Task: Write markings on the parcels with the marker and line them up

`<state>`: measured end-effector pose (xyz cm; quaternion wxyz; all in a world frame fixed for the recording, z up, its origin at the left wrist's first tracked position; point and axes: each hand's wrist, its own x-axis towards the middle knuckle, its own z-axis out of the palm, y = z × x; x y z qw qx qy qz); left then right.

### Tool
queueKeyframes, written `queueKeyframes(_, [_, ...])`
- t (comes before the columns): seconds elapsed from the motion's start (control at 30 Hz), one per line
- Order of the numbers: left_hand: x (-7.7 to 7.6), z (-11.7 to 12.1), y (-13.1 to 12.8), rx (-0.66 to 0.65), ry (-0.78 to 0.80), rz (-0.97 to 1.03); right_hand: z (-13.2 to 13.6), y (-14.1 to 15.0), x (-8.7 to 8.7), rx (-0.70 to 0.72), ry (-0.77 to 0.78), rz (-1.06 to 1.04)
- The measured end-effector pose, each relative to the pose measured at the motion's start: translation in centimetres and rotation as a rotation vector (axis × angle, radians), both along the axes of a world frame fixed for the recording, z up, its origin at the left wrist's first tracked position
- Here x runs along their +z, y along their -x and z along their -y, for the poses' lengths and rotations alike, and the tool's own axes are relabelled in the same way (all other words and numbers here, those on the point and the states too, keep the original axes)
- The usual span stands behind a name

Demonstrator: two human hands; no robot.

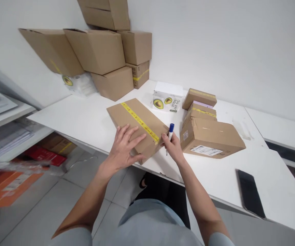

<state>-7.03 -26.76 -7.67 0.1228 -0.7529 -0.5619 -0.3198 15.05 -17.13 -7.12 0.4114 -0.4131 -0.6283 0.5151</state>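
A flat cardboard box (pixel 122 114) with yellow printed tape along its top lies at an angle on the white table. My left hand (pixel 124 145) rests on its near left part, palm down with the fingers spread. In my right hand (pixel 173 145) is a marker (pixel 171 128) with a blue end pointing up and a thin tip pointing down. The right thumb is at the box's right corner, and the fingers behind it are partly hidden. Just right of that hand stands a larger cardboard box (pixel 211 136) with a white label.
Cardboard boxes (pixel 103 49) are stacked at the back left. A white avocado-print box (pixel 166 99) stands near the wall, beside small taped boxes (pixel 201 99). A phone (pixel 250 193) lies by the table's (pixel 278 184) front right edge. Shelves (pixel 9 116) stand at the left, with an orange box (pixel 11 186) below.
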Motion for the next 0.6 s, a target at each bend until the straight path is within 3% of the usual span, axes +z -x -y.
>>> queueKeyframes(0.07, [0.0,0.2,1.1,0.092,-0.036,-0.003,-1.4,1.7,0.9,0.033,0.002,0.071])
queueKeyframes(0.13, [0.0,0.0,2.2,0.147,-0.053,-0.003,-3.6,3.1,2.2,-0.031,-0.057,0.183])
queueKeyframes(0.3, [-0.5,-1.5,4.6,0.222,-0.072,0.085,-11.7,6.0,5.3,-0.19,-0.43,0.705])
queueKeyframes(0.4, [-0.8,-2.7,6.1,0.234,-0.091,0.167,-16.0,7.2,6.3,-0.245,-0.364,0.93])
queueKeyframes(0.6, [-0.7,-4.0,8.9,0.243,-0.051,0.2,-21.7,6.7,7.0,-0.385,-0.205,1.003])
